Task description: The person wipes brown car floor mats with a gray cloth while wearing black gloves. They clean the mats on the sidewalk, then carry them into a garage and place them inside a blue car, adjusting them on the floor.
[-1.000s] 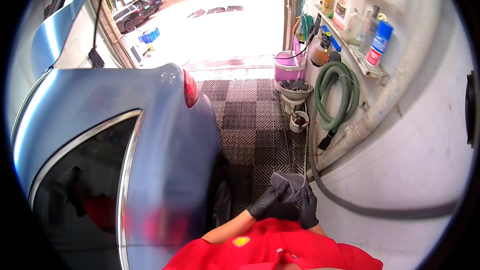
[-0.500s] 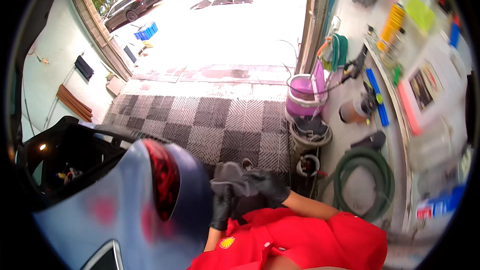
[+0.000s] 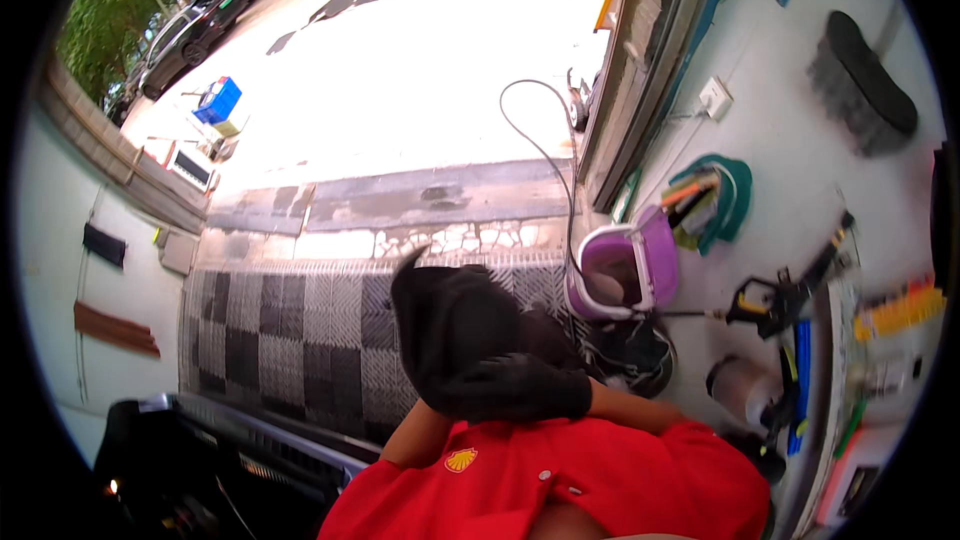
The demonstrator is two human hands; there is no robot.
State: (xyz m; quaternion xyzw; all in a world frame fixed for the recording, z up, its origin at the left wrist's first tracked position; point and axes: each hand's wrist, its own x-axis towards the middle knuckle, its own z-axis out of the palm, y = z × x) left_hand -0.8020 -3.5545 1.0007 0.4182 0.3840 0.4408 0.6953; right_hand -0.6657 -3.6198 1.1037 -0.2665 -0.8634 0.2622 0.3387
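Observation:
A dark, limp cloth (image 3: 445, 315) is bunched up in front of my chest, with one pointed corner sticking up at its far left. My left forearm (image 3: 408, 432) runs up into the cloth, which hides the black-gloved left hand and its fingers. Across the near side of the cloth lies my right hand (image 3: 525, 387) in a black glove, closed against the fabric. Dark folds and gloves blend together, so the exact finger positions are hard to make out.
A car's dark open edge (image 3: 260, 450) is close at lower left. To the right stand a purple bucket (image 3: 655, 255), a dark tub (image 3: 640, 355) and a spray gun (image 3: 775, 300). A brush (image 3: 865, 80) hangs on the wall. Checkered floor tiles (image 3: 290, 330) lead to the bright doorway.
My view has swung right and away from the car's tail light. The cloth, earlier stretched between both hands, is now bunched up higher, covering my left hand.

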